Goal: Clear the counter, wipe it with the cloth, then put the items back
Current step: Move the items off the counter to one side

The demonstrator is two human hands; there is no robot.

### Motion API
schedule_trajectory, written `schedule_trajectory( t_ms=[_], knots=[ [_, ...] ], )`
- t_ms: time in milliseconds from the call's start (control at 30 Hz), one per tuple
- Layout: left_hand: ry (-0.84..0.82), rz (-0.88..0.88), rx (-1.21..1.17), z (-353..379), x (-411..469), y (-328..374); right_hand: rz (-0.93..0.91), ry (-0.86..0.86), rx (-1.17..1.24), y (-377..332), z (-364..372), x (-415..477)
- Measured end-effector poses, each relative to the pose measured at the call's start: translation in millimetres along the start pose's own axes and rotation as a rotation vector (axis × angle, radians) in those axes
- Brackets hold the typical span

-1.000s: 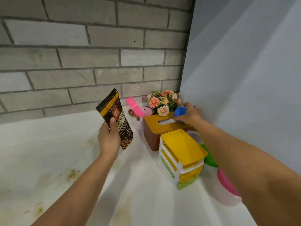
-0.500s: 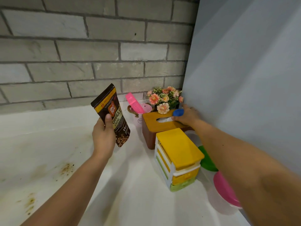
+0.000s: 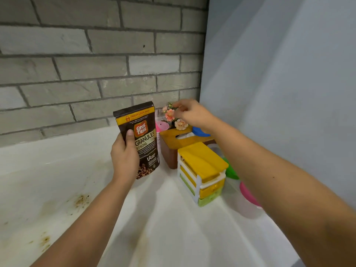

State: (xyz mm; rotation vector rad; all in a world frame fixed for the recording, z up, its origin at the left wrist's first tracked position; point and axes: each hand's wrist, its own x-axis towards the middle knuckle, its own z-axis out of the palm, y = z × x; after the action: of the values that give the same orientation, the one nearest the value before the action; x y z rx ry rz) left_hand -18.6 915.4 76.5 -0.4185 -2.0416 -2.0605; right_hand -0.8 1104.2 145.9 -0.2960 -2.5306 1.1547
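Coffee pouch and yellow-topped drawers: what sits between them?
In the head view, the brown tissue box stands between the coffee pouch, gripped by the left hand, and the yellow-topped drawers.

Grey brick wall (image 3: 96,64) meets pale, perhaps painted, panel (image 3: 279,74).

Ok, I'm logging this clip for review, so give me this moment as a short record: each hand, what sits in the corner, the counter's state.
left hand: holds the coffee pouch upright
right hand: fingers at the flowers; grip unclear
corner items: tissue box, blue object on it, drawer unit, pink cup, green lid, pink-lidded tub
counter: brown stains at the left
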Motion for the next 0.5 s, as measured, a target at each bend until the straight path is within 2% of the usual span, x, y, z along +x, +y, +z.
schedule_trajectory(
  t_ms=[100,233,500],
  knots=[
    [-0.041,0.051,-0.03,-8.4,-8.8,14.9,0.032,-0.138,0.083,-19.9,2.2,-25.9],
    [-0.104,0.097,-0.084,-16.2,-25.3,35.2,0.078,-0.187,0.22,-32.7,-5.9,-57.9],
    [-0.338,0.097,-0.216,4.8,-82.3,57.5,0.154,-0.081,0.324,-25.1,-39.2,-134.7]
  ],
)
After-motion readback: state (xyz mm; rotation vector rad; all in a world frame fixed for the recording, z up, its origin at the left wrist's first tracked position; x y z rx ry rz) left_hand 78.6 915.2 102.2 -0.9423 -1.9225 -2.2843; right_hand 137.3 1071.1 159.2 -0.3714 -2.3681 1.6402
